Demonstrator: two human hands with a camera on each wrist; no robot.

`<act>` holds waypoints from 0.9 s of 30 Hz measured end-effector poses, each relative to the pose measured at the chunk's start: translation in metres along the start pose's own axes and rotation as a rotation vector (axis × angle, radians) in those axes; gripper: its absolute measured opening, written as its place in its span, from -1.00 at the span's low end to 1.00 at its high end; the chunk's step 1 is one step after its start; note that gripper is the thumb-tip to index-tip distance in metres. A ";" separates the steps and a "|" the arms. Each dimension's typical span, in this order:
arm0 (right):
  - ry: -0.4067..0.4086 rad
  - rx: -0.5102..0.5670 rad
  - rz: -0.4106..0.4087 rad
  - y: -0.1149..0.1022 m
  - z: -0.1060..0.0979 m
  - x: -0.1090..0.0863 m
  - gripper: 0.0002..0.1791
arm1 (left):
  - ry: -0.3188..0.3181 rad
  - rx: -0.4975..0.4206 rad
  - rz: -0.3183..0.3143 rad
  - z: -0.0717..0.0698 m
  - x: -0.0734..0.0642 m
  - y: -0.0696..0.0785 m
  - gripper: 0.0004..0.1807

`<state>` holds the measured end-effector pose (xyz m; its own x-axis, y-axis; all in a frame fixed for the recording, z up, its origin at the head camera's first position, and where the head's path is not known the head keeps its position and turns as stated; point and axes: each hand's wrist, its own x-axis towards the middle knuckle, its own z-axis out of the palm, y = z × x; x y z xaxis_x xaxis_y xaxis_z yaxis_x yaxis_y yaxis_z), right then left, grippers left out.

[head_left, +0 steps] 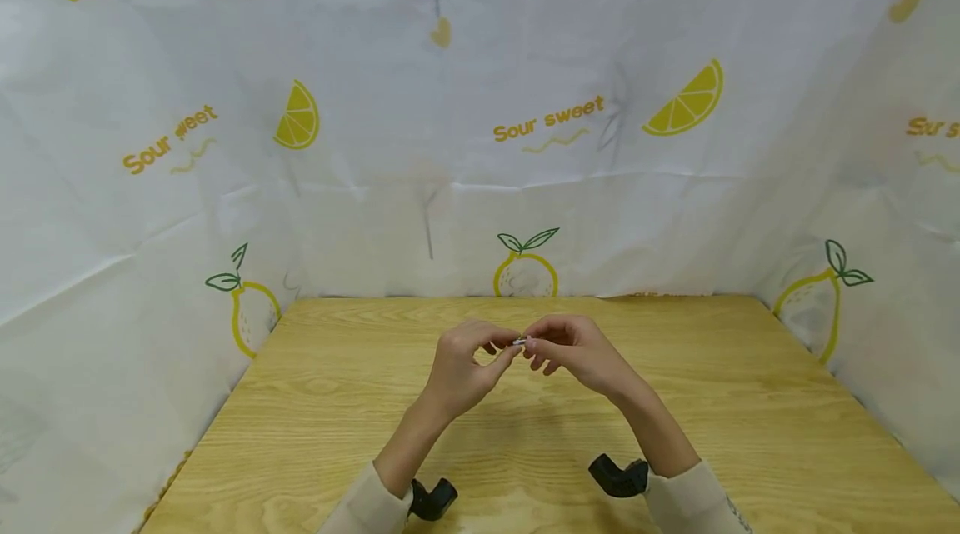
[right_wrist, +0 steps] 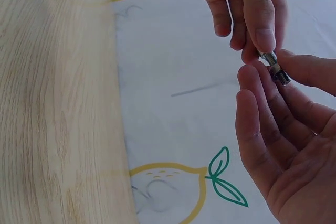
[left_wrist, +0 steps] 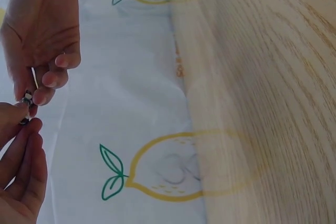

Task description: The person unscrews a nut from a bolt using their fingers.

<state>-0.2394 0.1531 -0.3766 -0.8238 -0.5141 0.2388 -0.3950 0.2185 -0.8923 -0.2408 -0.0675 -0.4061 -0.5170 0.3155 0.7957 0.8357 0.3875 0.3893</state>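
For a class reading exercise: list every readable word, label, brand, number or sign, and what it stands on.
"Sour sweet": white sheet, left.
"Sour sweet": sheet, centre.
"Sour s", cut off: sheet, right edge.
Orange lettering, sheet, far edge of the table: too hidden to read.
Right sleeve: marks too small to read.
Threaded metal piece: none readable.

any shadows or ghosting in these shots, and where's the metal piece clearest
Right wrist view: the metal piece is clearest, thread ridges showing; left wrist view: a printed lemon ghosts over the tabletop; head view: a soft shadow lies on the tabletop, the piece tiny.
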 end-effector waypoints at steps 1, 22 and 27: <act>0.007 0.002 0.002 0.000 0.000 0.000 -0.71 | -0.005 0.003 -0.002 0.000 0.000 0.000 -0.92; -0.038 -0.036 0.073 0.000 0.001 0.001 -0.61 | 0.001 0.048 0.034 0.000 -0.001 0.002 -0.92; -0.048 -0.016 0.061 0.000 0.000 0.001 -0.64 | -0.005 0.051 0.027 0.001 -0.002 0.002 -0.93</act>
<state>-0.2399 0.1528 -0.3765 -0.8262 -0.5384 0.1655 -0.3517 0.2636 -0.8982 -0.2384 -0.0667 -0.4070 -0.4954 0.3303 0.8034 0.8387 0.4227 0.3434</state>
